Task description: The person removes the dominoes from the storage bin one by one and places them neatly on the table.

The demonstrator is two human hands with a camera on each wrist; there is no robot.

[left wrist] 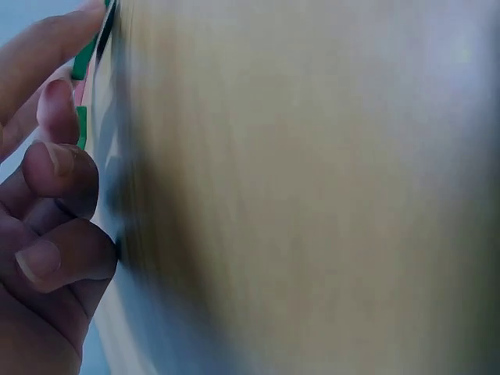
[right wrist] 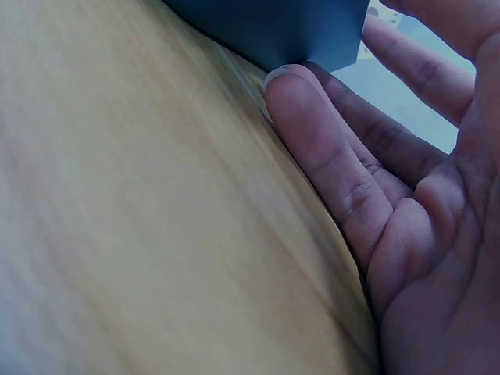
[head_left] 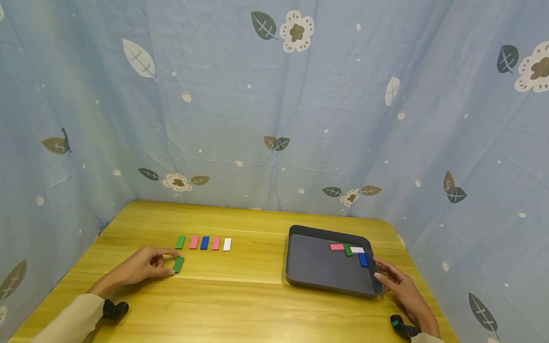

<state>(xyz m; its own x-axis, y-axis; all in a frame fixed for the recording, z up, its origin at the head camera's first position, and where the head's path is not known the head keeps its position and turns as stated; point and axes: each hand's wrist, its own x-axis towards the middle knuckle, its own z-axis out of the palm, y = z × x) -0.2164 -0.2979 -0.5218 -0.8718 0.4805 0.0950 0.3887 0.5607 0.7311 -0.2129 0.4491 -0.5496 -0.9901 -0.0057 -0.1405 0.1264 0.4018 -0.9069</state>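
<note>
My left hand (head_left: 143, 266) reaches in over the left side of the table. Its thumb and index finger pinch a small green block (head_left: 178, 265) at its two ends, low at the tabletop. In the left wrist view the other fingers (left wrist: 66, 254) curl in beneath. My right hand (head_left: 401, 288) is at the right end of a dark grey tray (head_left: 330, 283), its loosely bent fingers touching the wall and rim. The right wrist view shows a fingertip (right wrist: 293, 86) by the tray's outer wall (right wrist: 312, 35).
Behind the left hand lies a spaced row: a green block (head_left: 180, 242), a pink block (head_left: 194, 242), a blue block (head_left: 205, 243), another pink block (head_left: 216, 243) and a white block (head_left: 227, 244). Several coloured blocks touch inside the tray. A patterned blue curtain (head_left: 223, 119) surrounds the wooden table (head_left: 240, 305).
</note>
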